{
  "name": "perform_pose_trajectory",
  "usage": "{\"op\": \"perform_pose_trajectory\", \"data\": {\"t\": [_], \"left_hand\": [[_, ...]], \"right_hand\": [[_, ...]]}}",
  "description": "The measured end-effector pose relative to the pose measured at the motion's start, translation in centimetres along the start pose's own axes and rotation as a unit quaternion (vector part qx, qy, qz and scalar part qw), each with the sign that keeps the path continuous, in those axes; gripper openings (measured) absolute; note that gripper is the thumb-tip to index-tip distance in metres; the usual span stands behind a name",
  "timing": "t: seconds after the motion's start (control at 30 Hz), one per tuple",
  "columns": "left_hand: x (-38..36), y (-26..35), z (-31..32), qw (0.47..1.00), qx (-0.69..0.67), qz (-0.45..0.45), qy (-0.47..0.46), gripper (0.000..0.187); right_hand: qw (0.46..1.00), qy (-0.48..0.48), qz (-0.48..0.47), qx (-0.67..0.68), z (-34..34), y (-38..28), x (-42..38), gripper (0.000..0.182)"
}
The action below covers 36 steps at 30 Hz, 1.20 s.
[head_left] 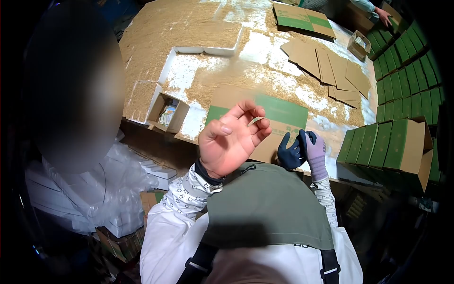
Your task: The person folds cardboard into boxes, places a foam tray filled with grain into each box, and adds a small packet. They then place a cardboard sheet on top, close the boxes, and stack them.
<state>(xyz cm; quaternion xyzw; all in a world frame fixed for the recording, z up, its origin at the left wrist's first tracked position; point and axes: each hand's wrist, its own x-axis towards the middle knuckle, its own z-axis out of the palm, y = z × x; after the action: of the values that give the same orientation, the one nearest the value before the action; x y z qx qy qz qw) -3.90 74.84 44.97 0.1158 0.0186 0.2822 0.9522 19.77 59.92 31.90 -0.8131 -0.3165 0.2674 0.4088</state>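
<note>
My left hand [231,135] is bare, palm turned up, thumb apart and fingers loosely curled. A small pale strip [256,121] shows against its fingers; whether it is held or stuck on I cannot tell. On my right hand [315,154] is a purple knit glove with dark blue coating. Its fingers are closed on a loose dark blue work glove [289,152], just above the table's near edge. Under both hands lies a flat green and brown carton [281,111], partly hidden by the left hand.
Flattened cartons [305,21] are stacked at the far side, with loose cardboard sheets [331,71] nearer. Rows of green boxes [409,90] line the right. An open box [168,113] stands at the table's left edge. A co-worker's hand [383,17] reaches toward the boxes.
</note>
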Motion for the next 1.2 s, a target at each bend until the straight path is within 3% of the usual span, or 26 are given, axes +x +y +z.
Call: {"op": "perform_pose_trajectory", "data": {"t": [0.17, 0.37, 0.47, 0.57, 0.6, 0.63, 0.7, 0.77, 0.8, 0.83, 0.87, 0.9, 0.93, 0.97, 1.03, 1.13, 1.2], "left_hand": [[-0.2, 0.3, 0.9, 0.999, -0.014, 0.025, 0.037, 0.080], [-0.7, 0.6, 1.0, 1.000, 0.006, 0.021, 0.007, 0.091], [-0.5, 0.9, 0.4, 0.999, -0.043, 0.012, -0.009, 0.083], [0.4, 0.9, -4.3, 0.961, 0.251, 0.043, 0.109, 0.060], [0.4, 0.9, -6.9, 0.948, 0.274, 0.029, 0.160, 0.050], [0.2, 0.6, -9.5, 0.931, 0.298, 0.014, 0.211, 0.040], [-0.3, -0.8, -13.2, 0.874, 0.396, -0.018, 0.282, 0.035], [-1.5, -2.2, -19.0, 0.784, 0.543, -0.049, 0.296, 0.035], [-2.3, -2.8, -21.4, 0.707, 0.651, -0.068, 0.268, 0.040], [-2.8, -3.2, -22.2, 0.618, 0.747, -0.083, 0.233, 0.044], [-3.3, -3.9, -23.0, 0.579, 0.788, -0.101, 0.184, 0.047], [-3.5, -4.7, -23.0, 0.536, 0.825, -0.118, 0.132, 0.050], [-3.6, -5.7, -22.4, 0.493, 0.854, -0.139, 0.090, 0.050], [-3.2, -7.2, -21.8, 0.379, 0.919, -0.105, 0.012, 0.038], [-2.7, -8.4, -22.9, 0.381, 0.923, -0.057, -0.023, 0.026], [-1.6, -9.2, -22.6, 0.570, 0.813, -0.108, 0.057, 0.017], [-0.9, -8.9, -21.1, 0.590, 0.798, -0.057, 0.105, 0.015]], "right_hand": [[1.000, -0.007, -0.008, -0.012, 0.4, 0.0, 0.2, 0.030], [0.999, -0.032, -0.015, 0.019, 0.6, -1.8, 0.3, 0.029], [0.996, -0.055, -0.039, 0.057, 1.2, -0.8, 1.5, 0.028], [0.994, -0.088, -0.014, 0.056, 2.2, -0.4, 4.1, 0.031], [0.993, -0.068, 0.041, 0.090, 3.0, -0.2, 4.9, 0.049], [0.988, 0.054, -0.087, -0.119, 4.3, 2.8, 6.3, 0.069], [0.926, 0.137, -0.166, -0.311, 3.8, 1.0, 5.6, 0.075], [0.939, 0.107, -0.212, -0.249, 4.1, 0.2, 3.7, 0.073], [0.936, 0.070, -0.255, -0.231, 4.6, 0.3, 2.7, 0.067], [0.947, -0.028, -0.231, -0.222, 5.1, 0.1, 1.4, 0.056], [0.943, -0.101, -0.216, -0.230, 6.3, 0.7, 0.2, 0.045], [0.916, -0.240, -0.158, -0.278, 6.7, -0.3, -0.7, 0.044], [0.874, -0.299, -0.186, -0.335, 7.9, 0.4, -1.3, 0.047], [0.867, -0.311, -0.177, -0.346, 8.9, 1.1, -1.4, 0.052], [0.859, -0.317, -0.166, -0.366, 9.8, 1.6, -1.3, 0.057], [0.875, -0.282, -0.163, -0.359, 9.7, 2.1, -0.9, 0.054], [0.918, -0.252, -0.140, -0.273, 9.6, 3.7, -0.2, 0.045]]}}
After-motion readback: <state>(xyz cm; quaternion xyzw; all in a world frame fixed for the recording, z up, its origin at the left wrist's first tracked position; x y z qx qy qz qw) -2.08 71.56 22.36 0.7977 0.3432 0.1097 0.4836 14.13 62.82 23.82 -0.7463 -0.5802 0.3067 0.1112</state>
